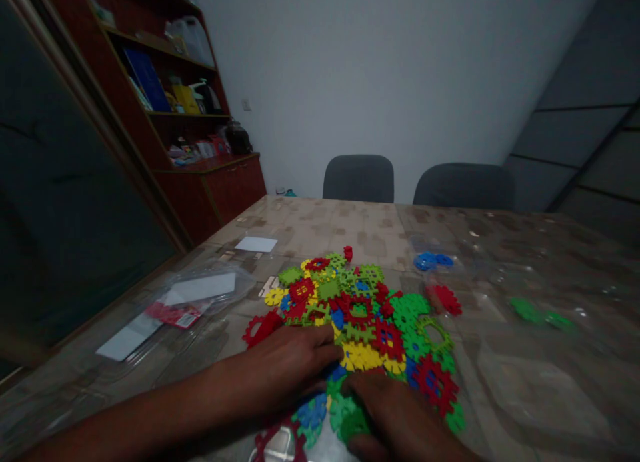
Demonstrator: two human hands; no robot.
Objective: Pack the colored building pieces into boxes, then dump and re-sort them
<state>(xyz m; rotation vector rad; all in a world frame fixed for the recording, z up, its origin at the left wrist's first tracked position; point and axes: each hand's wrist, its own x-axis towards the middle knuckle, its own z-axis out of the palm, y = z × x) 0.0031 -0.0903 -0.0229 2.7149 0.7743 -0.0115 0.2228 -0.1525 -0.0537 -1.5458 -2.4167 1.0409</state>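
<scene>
A pile of flat plastic interlocking pieces (pixel 360 309) in red, green, yellow and blue lies on the table (pixel 350 229) in front of me. My left hand (pixel 290 365) rests palm down on the near left side of the pile, fingers stretched toward the yellow pieces. My right hand (pixel 395 415) lies on the near edge of the pile with its fingers curled over green pieces (pixel 345 419); what it grips, if anything, is hidden. A red ring-shaped piece (pixel 275 445) sits below my left wrist.
Clear plastic bags (pixel 200 292) with white cards lie at the left. Small groups of blue pieces (pixel 430 261), red pieces (pixel 447 299) and green pieces (pixel 537 313) sit to the right. Two grey chairs (pixel 358 177) stand behind the table; a wooden shelf (pixel 170 95) is at the left.
</scene>
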